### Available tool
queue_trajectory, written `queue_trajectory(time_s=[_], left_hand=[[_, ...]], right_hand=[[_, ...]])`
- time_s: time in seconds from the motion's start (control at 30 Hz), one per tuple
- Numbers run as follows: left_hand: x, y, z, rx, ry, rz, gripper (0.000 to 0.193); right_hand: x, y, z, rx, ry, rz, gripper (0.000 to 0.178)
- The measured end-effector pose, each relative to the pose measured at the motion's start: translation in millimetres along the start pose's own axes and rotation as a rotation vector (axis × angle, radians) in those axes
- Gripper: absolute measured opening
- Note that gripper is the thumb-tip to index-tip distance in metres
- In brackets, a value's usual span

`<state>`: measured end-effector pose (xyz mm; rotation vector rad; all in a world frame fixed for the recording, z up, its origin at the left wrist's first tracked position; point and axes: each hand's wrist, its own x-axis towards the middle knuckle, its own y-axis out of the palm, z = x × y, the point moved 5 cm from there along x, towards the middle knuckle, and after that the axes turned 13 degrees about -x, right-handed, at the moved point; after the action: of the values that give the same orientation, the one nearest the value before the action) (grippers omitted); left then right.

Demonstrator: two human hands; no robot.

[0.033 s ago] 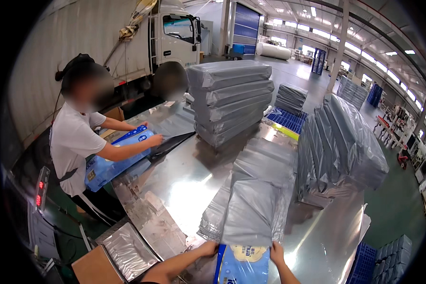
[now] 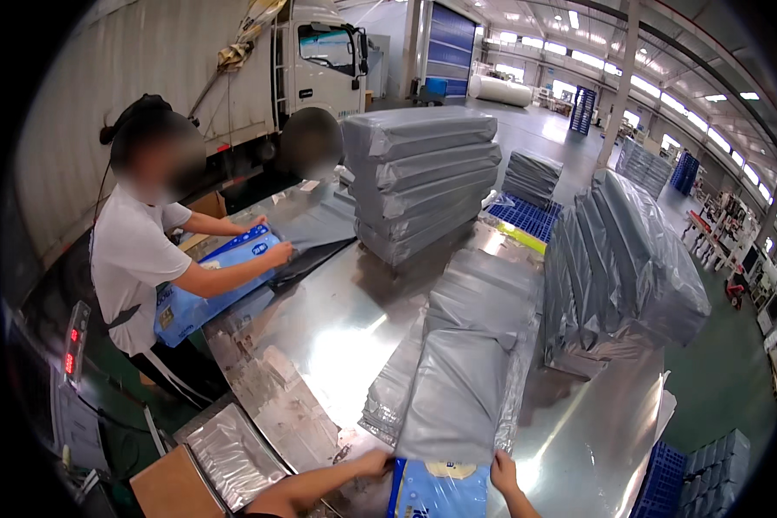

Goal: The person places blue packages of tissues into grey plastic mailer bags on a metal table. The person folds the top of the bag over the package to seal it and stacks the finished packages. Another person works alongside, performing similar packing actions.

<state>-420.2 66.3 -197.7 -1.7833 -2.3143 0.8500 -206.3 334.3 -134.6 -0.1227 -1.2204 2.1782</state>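
Co-worker [image 2: 142,259]: at far left, pressing a blue package [image 2: 207,289] into a dark grey bag [image 2: 306,237] on the steel table [image 2: 337,337].
Left hand [image 2: 373,464]: fingers curled, pinching the mouth of the grey plastic bag [image 2: 457,393] at its left corner.
Blue pack [image 2: 436,490]: bottom centre, between both hands, top edge tucked just under the bag's opening.
Right hand [image 2: 502,473]: closed on the bag's right corner.
Handling: the pack looks soft, light and squashy; the film looks slippery, so grip the open hem at both corners.
Far right: upright grey bundles [image 2: 630,259].
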Motion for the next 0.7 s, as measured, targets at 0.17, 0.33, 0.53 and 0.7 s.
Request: queue_trajectory(time_s=[0.17, 0.33, 0.53, 0.7], left_hand=[[-139, 81, -20, -0.221, 0.099, 0.235, 0.021], [-202, 55, -64, -0.137, -0.086, 0.421, 0.023], [-104, 12, -73, -0.332, -0.236, -0.062, 0.028], [-82, 13, -61, -0.39, -0.084, -0.144, 0.03]], right_hand=[[-177, 3, -23, 0.005, 0.079, 0.359, 0.032], [-312, 8, 12, -0.244, 0.195, 0.8, 0.047], [-83, -55, 44, 0.116, 0.328, -0.011, 0.012], [-115, -64, 49, -0.002, 0.318, 0.075, 0.009]])
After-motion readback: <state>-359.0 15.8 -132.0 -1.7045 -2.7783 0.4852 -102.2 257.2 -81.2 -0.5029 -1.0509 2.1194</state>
